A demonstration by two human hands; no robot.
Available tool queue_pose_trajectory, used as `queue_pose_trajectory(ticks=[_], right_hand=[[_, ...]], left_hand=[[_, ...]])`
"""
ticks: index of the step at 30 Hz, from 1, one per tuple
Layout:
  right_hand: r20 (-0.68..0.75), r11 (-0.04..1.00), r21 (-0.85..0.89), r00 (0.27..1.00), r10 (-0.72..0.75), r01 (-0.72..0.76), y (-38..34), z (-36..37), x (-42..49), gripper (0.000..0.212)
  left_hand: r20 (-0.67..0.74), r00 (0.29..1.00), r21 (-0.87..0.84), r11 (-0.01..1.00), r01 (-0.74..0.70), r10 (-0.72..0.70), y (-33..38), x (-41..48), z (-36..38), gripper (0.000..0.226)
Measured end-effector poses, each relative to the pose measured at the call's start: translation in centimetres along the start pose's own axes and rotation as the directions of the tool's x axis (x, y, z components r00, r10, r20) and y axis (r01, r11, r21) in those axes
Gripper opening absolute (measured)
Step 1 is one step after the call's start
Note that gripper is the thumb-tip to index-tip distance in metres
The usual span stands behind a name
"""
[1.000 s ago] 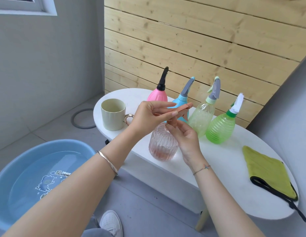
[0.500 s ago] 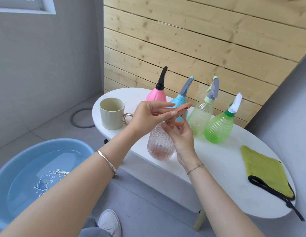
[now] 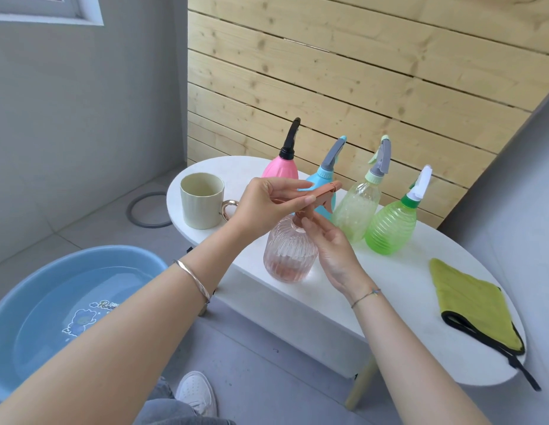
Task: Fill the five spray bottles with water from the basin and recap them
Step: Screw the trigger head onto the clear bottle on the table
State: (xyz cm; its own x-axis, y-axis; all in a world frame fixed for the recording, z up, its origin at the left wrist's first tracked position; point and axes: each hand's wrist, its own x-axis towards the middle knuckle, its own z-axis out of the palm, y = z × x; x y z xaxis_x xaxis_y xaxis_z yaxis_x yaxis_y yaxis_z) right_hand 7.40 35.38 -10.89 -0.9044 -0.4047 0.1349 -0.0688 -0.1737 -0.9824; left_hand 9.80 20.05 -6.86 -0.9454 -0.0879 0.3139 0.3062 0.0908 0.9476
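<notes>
The left hand point(image 3: 264, 204) pinches the copper spray head point(image 3: 323, 194) above the clear ribbed bottle point(image 3: 290, 256). The right hand point(image 3: 334, 250) grips that bottle's neck on the tabletop point(image 3: 389, 289).

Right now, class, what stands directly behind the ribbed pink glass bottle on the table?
Behind the ribbed pink glass bottle stand the pink bottle and the blue bottle. Both hands cover their lower bodies, so their water levels are hidden.

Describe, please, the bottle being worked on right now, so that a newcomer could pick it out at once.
Start at the white oval table before the wooden plank wall. Four plastic spray bottles stand in a row at its back; nearer the front edge stands a clear pinkish ribbed bottle on its own. Unlike the others, it has a copper-coloured spray head, held by the left hand while the right hand is at its neck.
</notes>
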Motion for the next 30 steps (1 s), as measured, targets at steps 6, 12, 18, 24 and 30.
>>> queue_pose_trajectory(ticks=[6, 12, 18, 24, 30], right_hand=[[-0.240, 0.996, -0.069, 0.969, -0.066, 0.050, 1.1, 1.3, 0.6, 0.024], [-0.121, 0.999, -0.041, 0.992, -0.034, 0.029, 0.5, 0.5, 0.2, 0.017], [-0.285, 0.995, -0.069, 0.954, -0.089, 0.072, 1.3, 1.3, 0.6, 0.019], [-0.037, 0.991, -0.131, 0.999, -0.001, -0.004, 0.1, -0.4, 0.7, 0.049], [0.138, 0.945, -0.321, 0.990, -0.014, 0.058, -1.4, -1.4, 1.3, 0.016]], left_hand=[[-0.017, 1.000, -0.004, 1.000, -0.008, 0.008, -0.1, -0.1, 0.1, 0.025], [-0.024, 1.000, -0.006, 1.000, -0.006, 0.006, -0.2, -0.1, 0.1, 0.024], [-0.012, 1.000, -0.003, 1.000, 0.015, -0.015, 0.3, -0.3, 0.1, 0.026], [0.044, 0.974, 0.137, 0.968, 0.213, -0.220, -1.1, -2.3, -2.4, 0.048], [0.271, 0.889, 0.378, 0.891, 0.253, -0.368, -5.2, -3.5, -2.4, 0.110]])
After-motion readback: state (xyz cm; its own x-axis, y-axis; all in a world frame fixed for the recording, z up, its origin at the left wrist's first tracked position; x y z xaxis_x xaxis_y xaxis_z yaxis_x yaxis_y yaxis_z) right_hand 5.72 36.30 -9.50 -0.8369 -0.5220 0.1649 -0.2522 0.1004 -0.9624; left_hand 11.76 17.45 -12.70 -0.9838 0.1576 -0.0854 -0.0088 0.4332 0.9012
